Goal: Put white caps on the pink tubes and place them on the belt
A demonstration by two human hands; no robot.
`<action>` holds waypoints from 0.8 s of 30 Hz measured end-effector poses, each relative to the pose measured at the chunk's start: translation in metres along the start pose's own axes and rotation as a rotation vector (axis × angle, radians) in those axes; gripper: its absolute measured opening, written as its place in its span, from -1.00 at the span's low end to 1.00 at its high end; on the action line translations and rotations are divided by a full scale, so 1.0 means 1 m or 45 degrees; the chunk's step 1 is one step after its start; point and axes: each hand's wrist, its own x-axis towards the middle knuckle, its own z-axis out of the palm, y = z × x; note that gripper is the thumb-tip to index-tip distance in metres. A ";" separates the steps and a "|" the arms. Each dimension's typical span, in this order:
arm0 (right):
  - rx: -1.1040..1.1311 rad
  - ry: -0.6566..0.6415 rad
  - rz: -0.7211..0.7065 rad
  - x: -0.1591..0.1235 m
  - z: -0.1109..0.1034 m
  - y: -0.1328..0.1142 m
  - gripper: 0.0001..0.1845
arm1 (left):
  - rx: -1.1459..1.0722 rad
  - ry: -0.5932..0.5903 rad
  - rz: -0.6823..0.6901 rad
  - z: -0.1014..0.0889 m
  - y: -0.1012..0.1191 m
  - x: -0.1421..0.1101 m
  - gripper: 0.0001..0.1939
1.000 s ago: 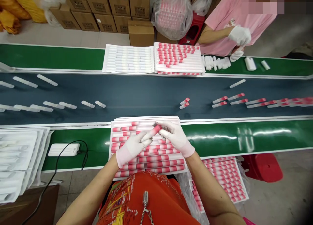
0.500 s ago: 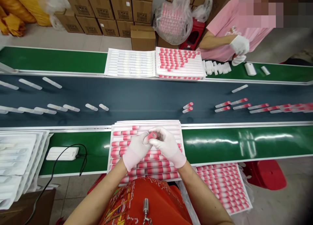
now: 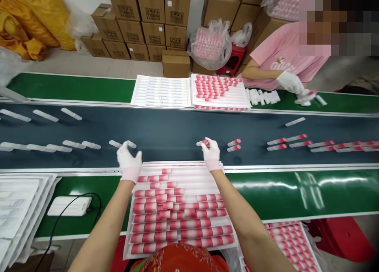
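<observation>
My left hand (image 3: 129, 163), in a white glove, reaches over the dark belt with thumb and fingers apart. Its fingertips are at a white tube (image 3: 131, 144); another white tube (image 3: 115, 144) lies just left of it. Farther right, my gloved right hand (image 3: 212, 153) pinches a white tube with a pink end (image 3: 201, 143) at the belt surface. Between my forearms, a white ribbed tray (image 3: 195, 177) holds rows of pink-and-white cylindrical pieces (image 3: 154, 227), some lying loose across the others.
Two pink-ended tubes (image 3: 233, 149) lie right of my right hand, with several more beyond. White tubes (image 3: 59, 148) line the belt's left. Across it, a co-worker's gloved hand (image 3: 291, 82) is beside another tray (image 3: 233, 100). A white device (image 3: 69, 206) with a black cable lies left.
My hands have parted from above the tray and moved forward to the belt. The pink piece they held together is gone from them; my right hand now grips a pink-ended tube.
</observation>
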 end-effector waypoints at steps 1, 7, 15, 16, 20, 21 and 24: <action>-0.040 0.006 0.029 0.014 0.004 0.010 -0.63 | 0.062 0.066 -0.010 -0.001 -0.007 0.017 -0.22; -0.191 0.029 0.164 0.041 0.005 0.037 -0.50 | -0.001 -0.009 -0.208 0.019 -0.020 0.069 -0.27; -0.626 -0.688 -0.421 -0.092 -0.022 0.017 -0.53 | -0.247 -0.102 -0.370 0.044 -0.038 0.076 -0.80; -0.705 -0.841 -0.475 -0.117 -0.021 0.015 -0.54 | -0.275 -0.103 -0.381 0.041 -0.037 0.075 -0.84; -0.883 -1.022 -0.544 -0.185 -0.013 0.016 -0.53 | -0.412 -0.088 -0.392 0.018 -0.027 0.059 -0.87; -0.889 -0.998 -0.533 -0.193 -0.012 0.016 -0.56 | -0.489 -0.079 -0.401 0.010 -0.023 0.050 -0.82; -0.831 -0.917 -0.425 -0.197 -0.007 0.015 -0.71 | -0.874 -0.168 -0.425 -0.013 -0.006 0.011 -0.67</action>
